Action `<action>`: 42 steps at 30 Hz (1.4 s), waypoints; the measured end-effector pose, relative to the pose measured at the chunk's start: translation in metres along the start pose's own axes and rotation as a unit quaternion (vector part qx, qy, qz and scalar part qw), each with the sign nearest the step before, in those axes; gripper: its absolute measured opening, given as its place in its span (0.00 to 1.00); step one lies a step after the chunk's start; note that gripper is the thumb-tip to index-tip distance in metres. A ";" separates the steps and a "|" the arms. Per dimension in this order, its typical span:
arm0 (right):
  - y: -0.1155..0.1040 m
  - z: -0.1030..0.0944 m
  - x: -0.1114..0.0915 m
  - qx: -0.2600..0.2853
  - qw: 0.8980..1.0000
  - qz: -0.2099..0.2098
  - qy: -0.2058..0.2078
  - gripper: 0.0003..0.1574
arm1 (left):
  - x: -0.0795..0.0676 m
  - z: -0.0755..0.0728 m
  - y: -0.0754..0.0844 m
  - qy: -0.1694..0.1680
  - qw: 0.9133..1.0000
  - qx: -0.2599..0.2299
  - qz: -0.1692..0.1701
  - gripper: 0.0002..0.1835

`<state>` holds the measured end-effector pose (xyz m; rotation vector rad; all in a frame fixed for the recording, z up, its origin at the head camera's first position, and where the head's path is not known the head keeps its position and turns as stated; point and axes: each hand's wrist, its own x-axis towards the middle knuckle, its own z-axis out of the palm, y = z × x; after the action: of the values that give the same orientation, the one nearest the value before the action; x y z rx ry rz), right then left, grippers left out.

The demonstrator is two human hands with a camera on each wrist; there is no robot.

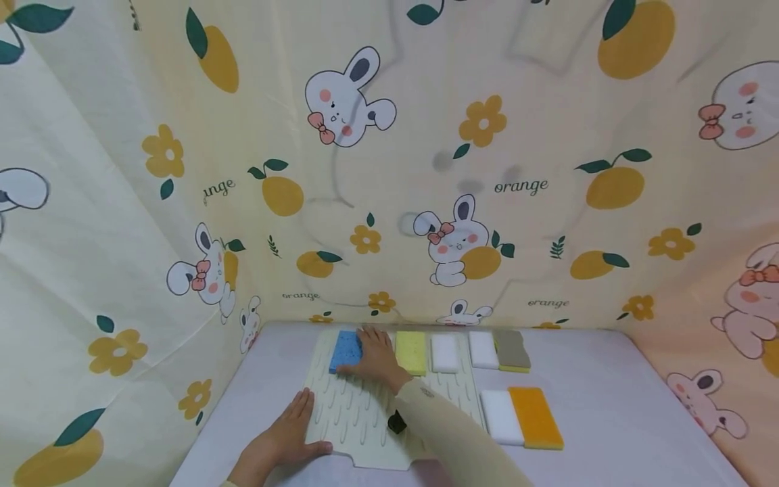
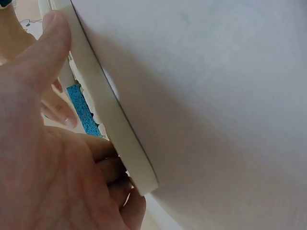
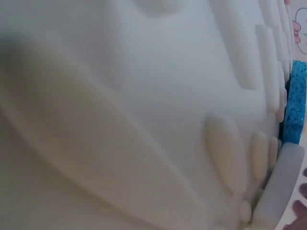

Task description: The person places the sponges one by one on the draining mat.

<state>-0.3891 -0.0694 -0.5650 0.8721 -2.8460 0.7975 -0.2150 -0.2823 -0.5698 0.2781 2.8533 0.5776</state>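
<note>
Head view: blue sponge (image 1: pixel 345 352) on the tray (image 1: pixel 365 426), just left of lower centre. Right hand (image 1: pixel 374 358) at the sponge's right side, thumb and fingers apart; amount of pressure, cannot tell. Left hand (image 1: pixel 285 431) around the tray's lower-left corner, thumb spread from fingers. Advisable: brace the tray, align with the yellow sponge (image 1: pixel 411 353), avoid skewing.

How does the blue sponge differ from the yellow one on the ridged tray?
The blue sponge is strong blue with darker specks; the yellow sponge is pale. In the head view, the right hand overlaps the blue sponge, while most of the yellow sponge shows. The blue sponge lies nearer the left edge of the ridged tray, the yellow sponge further right. Both lie at its far end.
</note>
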 end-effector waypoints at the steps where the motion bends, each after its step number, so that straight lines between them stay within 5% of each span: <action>1: 0.000 0.001 0.000 0.002 1.000 -0.008 0.013 0.68 | 0.000 0.000 -0.001 -0.002 1.000 0.003 0.001 0.72; 7: -0.005 0.001 -0.004 0.049 0.995 -0.032 0.079 0.55 | -0.001 0.003 -0.002 0.006 1.000 0.002 0.008 0.72; 16: -0.012 -0.022 -0.029 0.106 0.985 -0.065 0.121 0.45 | -0.003 -0.004 0.009 -0.012 0.999 0.031 -0.033 0.68; 24: -0.009 -0.047 -0.052 0.107 0.984 -0.067 0.125 0.45 | -0.008 -0.007 0.010 -0.013 1.000 0.005 -0.016 0.70; 32: 0.000 -0.067 -0.082 0.089 0.977 -0.116 0.153 0.46 | -0.007 -0.003 0.006 -0.010 1.000 -0.014 -0.007 0.72; 42: 0.021 -0.087 -0.115 0.076 0.986 -0.084 0.125 0.50 | -0.005 -0.006 0.013 -0.008 0.999 0.019 -0.037 0.67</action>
<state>-0.3117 0.0468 -0.5222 0.9398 -2.4852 1.0314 -0.2095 -0.2736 -0.5583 0.1831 2.8468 0.5058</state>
